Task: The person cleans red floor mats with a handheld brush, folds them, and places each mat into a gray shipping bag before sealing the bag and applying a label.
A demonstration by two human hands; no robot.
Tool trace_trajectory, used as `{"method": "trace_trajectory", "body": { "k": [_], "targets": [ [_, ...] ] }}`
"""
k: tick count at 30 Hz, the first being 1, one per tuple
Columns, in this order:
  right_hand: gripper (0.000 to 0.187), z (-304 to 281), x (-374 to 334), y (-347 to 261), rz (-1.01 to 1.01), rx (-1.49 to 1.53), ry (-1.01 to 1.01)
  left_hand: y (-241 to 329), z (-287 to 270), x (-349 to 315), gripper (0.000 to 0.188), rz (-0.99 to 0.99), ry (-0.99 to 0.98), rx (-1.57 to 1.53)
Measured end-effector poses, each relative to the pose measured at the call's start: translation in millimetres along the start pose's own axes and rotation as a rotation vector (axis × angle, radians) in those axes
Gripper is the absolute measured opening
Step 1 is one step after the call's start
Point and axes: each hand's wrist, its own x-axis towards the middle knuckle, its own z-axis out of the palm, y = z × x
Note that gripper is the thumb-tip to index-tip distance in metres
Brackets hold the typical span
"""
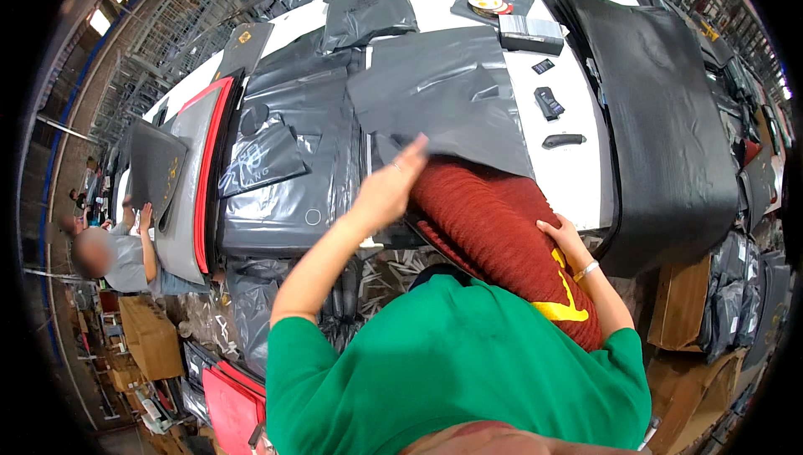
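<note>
A dark red, ribbed textile mat (493, 217) with yellow markings slopes from my body up to the table. Its far end lies under the opening of a grey plastic bag (443, 79), which is spread flat on the table. My right hand (569, 242) grips the mat's right side, near the yellow part. My left hand (389, 191) is at the bag's near left edge, beside the mat. Motion blurs its fingertips, so whether they pinch the plastic cannot be made out.
Left of the bag lie black plastic packages (284, 204) and a stack of red-edged mats (188, 179). On the right are a black cutter (564, 140), a box of cards (531, 34) and a black mat pile (669, 120). A co-worker (125, 258) handles a dark sheet at far left.
</note>
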Motion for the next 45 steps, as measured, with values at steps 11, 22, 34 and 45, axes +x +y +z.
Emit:
{"method": "trace_trajectory", "body": {
  "k": [11,22,34,45],
  "targets": [
    [0.050,-14.2,4.3,4.0,-0.009,-0.002,-0.041,67.7,102.7,-67.5,0.035,-0.714,-0.592,-0.416],
    [0.066,12.8,101.8,-155.2,-0.357,-0.406,0.202,-58.9,94.5,12.4,0.044,-0.802,0.113,-0.590],
    [0.044,63.0,115.8,-60.4,-0.463,-0.634,0.603,-128.3,168.7,-52.2,0.033,-1.050,0.010,-0.417],
    [0.021,63.7,168.9,-100.5,-0.369,-1.123,0.414,-125.4,143.0,-20.0,0.027,-0.983,0.059,-0.166]
  ]
}}
